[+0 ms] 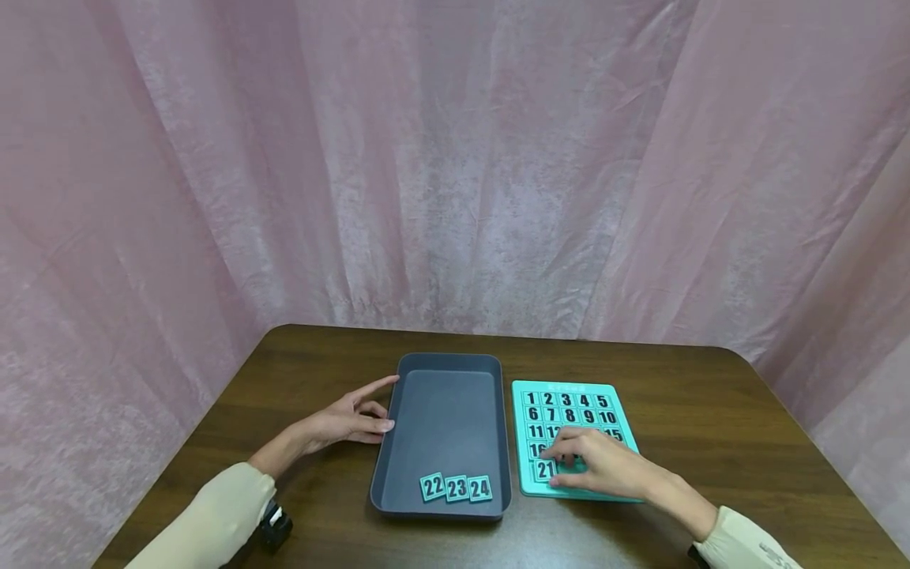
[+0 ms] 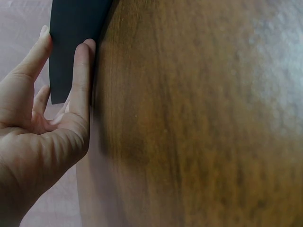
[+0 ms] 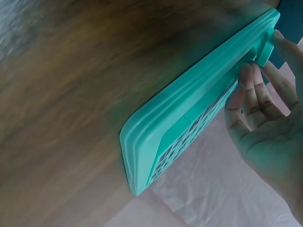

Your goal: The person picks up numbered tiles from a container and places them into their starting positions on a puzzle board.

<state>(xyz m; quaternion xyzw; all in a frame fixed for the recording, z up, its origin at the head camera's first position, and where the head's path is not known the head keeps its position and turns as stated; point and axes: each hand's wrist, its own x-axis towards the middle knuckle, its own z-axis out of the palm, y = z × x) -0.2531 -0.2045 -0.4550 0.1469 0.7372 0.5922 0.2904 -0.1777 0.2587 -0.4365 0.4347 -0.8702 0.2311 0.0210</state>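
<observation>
At the left side of a dark grey tray [image 1: 448, 427], my left hand [image 1: 355, 416] rests its extended fingers against the rim and outer wall; the left wrist view shows this hand [image 2: 52, 109] on the tray wall [image 2: 64, 61]. My right hand [image 1: 604, 464] pinches the number tile 21 [image 1: 545, 470] between thumb and fingers at the lower left of a turquoise number board [image 1: 522, 442]. In the right wrist view the pinched tile [image 3: 266, 48] is tilted over the board's bottom row, and the right hand [image 3: 270, 109] partly hides the board.
Tiles 22 [image 1: 432, 486], 23 [image 1: 457, 488] and 24 [image 1: 479, 488] lie at the near end of the tray. Rows of numbered tiles fill the board's upper part. Tray and board stand side by side on a brown wooden table [image 1: 682, 419], with a pink curtain [image 1: 455, 174] behind.
</observation>
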